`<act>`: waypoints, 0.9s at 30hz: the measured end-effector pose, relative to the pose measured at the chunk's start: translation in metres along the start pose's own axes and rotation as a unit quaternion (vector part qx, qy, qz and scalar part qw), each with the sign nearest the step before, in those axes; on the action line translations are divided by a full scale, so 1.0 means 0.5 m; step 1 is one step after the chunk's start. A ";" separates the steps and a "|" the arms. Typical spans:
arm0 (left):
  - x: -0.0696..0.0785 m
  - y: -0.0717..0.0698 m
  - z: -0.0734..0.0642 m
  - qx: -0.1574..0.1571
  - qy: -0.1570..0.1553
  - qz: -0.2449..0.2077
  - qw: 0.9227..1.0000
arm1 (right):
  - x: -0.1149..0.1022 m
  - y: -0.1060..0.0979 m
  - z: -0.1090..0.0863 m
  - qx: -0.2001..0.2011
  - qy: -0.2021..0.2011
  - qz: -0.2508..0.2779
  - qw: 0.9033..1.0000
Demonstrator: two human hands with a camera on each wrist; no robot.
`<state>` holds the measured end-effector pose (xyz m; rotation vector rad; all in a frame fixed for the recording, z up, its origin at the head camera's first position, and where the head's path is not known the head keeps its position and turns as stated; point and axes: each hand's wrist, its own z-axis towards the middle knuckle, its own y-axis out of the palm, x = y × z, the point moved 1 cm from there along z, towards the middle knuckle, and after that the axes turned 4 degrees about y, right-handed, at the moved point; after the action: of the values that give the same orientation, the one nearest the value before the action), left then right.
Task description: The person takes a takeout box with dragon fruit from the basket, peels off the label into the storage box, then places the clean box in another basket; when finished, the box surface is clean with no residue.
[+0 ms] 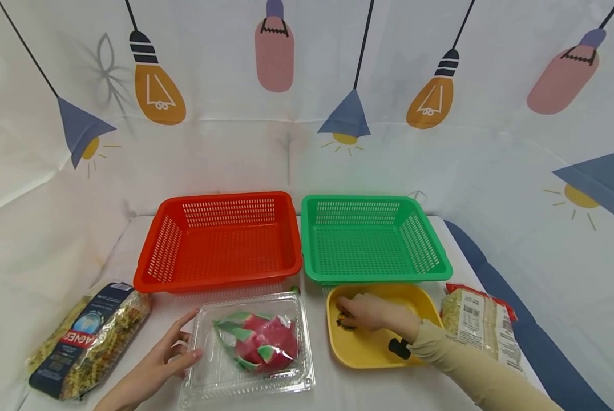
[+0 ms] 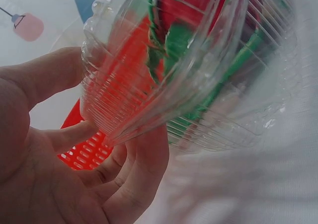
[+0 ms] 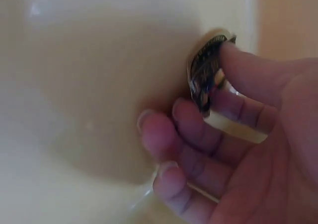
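Note:
My left hand (image 1: 158, 362) holds the left edge of a clear plastic clamshell box (image 1: 204, 365), thumb and fingers spread along that side. Inside the box lies a pink dragon fruit (image 1: 273, 345) with green leaf tips. In the left wrist view the box (image 2: 134, 100) fills the space past the fingers. Over a yellow tray (image 1: 358, 357), my right hand (image 1: 371, 313) reaches down into its left part. Between thumb and forefinger it pinches a small shiny black-and-gold wrapped piece (image 3: 206, 72); the other fingers are bent near the tray's surface.
A red basket (image 1: 217, 279) and a green basket (image 1: 376, 277) stand side by side behind. To the left lies a bag of spiral pasta (image 1: 88, 339); another bag (image 1: 484, 325) with a white label lies right of the tray. A black object (image 1: 399, 348) shows beside the right wrist.

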<state>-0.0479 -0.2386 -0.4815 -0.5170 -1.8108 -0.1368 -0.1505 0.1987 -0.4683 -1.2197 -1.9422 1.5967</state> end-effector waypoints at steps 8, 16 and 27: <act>0.000 0.002 0.001 0.005 0.010 0.001 1.000 | -0.015 0.009 0.006 -0.010 0.059 -0.054 0.997; -0.003 0.003 0.001 0.011 0.008 0.002 1.000 | -0.002 0.005 -0.009 -0.006 0.087 -0.044 0.995; -0.006 0.000 0.001 0.012 0.008 0.000 1.000 | 0.025 -0.005 -0.036 -0.006 0.067 -0.008 0.998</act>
<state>-0.0478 -0.2392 -0.4844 -0.4971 -1.7942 -0.1194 -0.1457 0.2196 -0.4635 -1.2788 -1.8758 1.4578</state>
